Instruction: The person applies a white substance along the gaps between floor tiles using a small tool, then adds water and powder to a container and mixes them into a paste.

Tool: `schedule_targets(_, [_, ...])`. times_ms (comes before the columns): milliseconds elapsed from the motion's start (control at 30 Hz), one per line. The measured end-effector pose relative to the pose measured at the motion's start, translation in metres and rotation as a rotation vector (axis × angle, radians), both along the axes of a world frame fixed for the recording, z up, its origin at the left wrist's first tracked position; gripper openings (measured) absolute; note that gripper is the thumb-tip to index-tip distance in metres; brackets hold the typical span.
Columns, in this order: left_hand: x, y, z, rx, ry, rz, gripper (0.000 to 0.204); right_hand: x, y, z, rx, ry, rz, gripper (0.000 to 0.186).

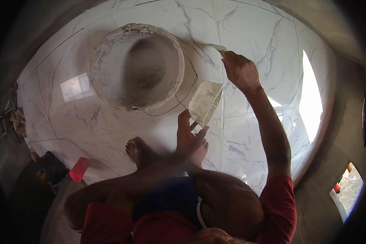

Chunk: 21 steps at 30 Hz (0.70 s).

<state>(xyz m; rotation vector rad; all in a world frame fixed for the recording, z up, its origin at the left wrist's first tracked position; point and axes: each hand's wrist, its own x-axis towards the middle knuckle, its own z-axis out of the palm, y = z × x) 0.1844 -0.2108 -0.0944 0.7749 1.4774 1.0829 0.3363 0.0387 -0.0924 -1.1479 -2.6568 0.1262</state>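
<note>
My left hand (188, 136) pinches the lower end of a cream rectangular piece (205, 100), smeared with pale paste and raised along one side. I cannot tell whether it is a shallow tray or a wide scraper. To the right and farther away, my right hand (242, 72) is closed round a small tool, its thin blade (218, 47) pointing left like a putty knife's. Most of its handle is hidden in my fingers. A round, cement-crusted bucket (96, 72) stands left of both hands, with a thin wire handle curving round its right side.
White marble-patterned tiles (248, 134) cover the floor, with dark joints between some. My bare feet (137, 151) are just below the bucket. A red plastic cup (79, 169) and a dark bundle (51, 167) lie at the lower left. Bright sunlight (311, 101) falls at the right.
</note>
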Motion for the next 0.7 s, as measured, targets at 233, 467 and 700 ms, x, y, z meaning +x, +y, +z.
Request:
schedule_targets(233, [0.004,-0.012,-0.002,0.009,-0.047,-0.019,0.076,0.001,-0.027,0.004,0.045,0.010,0.020,0.013])
schedule_targets(467, [0.005,-0.014,-0.003,0.040,-0.131,0.018,0.074,-0.007,0.047,0.024,-0.229,0.295,-0.349,0.024])
schedule_targets(700, [0.003,-0.006,0.009,-0.010,-0.144,0.044,0.073,-0.014,0.103,0.012,-0.134,0.174,-0.289,0.026])
